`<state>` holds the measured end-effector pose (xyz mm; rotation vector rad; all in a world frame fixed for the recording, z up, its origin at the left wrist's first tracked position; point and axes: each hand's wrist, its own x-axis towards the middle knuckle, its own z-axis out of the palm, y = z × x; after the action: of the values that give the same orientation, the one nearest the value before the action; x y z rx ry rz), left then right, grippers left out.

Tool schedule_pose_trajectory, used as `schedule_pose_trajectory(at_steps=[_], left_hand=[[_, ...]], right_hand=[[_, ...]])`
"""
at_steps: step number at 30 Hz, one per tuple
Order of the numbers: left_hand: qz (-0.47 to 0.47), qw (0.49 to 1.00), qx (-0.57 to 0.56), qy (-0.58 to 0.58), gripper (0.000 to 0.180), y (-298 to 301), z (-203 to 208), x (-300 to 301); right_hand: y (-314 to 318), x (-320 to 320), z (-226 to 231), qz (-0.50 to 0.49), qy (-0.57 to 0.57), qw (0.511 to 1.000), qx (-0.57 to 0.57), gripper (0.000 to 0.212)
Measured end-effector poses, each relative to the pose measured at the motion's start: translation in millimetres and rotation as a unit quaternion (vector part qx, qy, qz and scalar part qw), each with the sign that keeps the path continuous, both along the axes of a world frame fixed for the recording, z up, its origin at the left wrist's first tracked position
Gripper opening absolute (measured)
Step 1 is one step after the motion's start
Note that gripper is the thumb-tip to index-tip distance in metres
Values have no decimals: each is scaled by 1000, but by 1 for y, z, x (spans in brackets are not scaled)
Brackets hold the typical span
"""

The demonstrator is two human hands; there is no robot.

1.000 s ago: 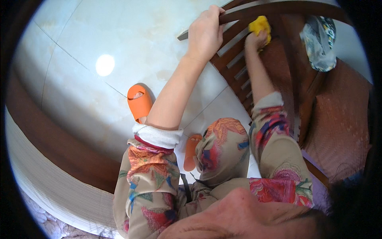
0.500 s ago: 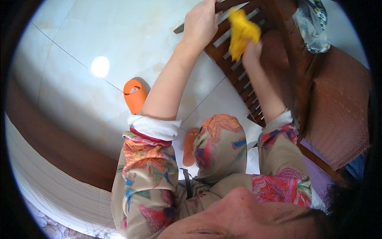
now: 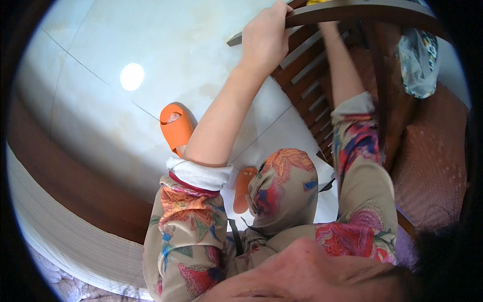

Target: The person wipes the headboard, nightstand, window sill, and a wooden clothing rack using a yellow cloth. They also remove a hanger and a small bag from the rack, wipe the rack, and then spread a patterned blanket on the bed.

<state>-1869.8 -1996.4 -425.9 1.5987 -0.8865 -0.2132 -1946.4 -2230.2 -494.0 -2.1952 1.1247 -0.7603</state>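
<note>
My left hand [image 3: 266,38] is closed around the curved dark rail [image 3: 362,11] of a slatted wooden chair [image 3: 326,126], near the rail's left end. Beyond that rail reaches my right hand [image 3: 328,25], mostly hidden behind the wood and the top edge of the picture. A small patch of yellow cloth [image 3: 317,1] shows just past the rail, at my right hand. My right forearm lies over the slats, inside the chair frame. The fingers of the right hand are out of sight.
A clear plastic bag [image 3: 420,63] with patterned contents hangs on the chair's right side. Brown woven fabric [image 3: 430,156] covers something beside it. Orange slippers [image 3: 176,128] are on my feet on the pale tiled floor [image 3: 100,116]. A bed edge [image 3: 75,241] with dark wood curves along the left.
My right hand has moved away from me with the yellow cloth, passing behind the rail. The rail now sits lower and farther across the view. My left hand keeps its grip.
</note>
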Motion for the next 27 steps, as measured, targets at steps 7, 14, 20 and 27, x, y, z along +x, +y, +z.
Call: schedule_pose_trajectory(at_steps=[7,14,20,27], left_hand=[[6,990,101,-96,28,5,-8,4],[10,998,67,-9,20,2,-23,5],[19,995,98,3,23,2,-38,9],[28,993,97,-61,27,10,-28,22]], right_hand=[[138,-30,-49,210,-61,975,40,23],[169,-123,25,202,1,970,-133,36],[143,-118,-43,179,145,965,-122,31],[207,-217,-37,267,168,948,-42,17]])
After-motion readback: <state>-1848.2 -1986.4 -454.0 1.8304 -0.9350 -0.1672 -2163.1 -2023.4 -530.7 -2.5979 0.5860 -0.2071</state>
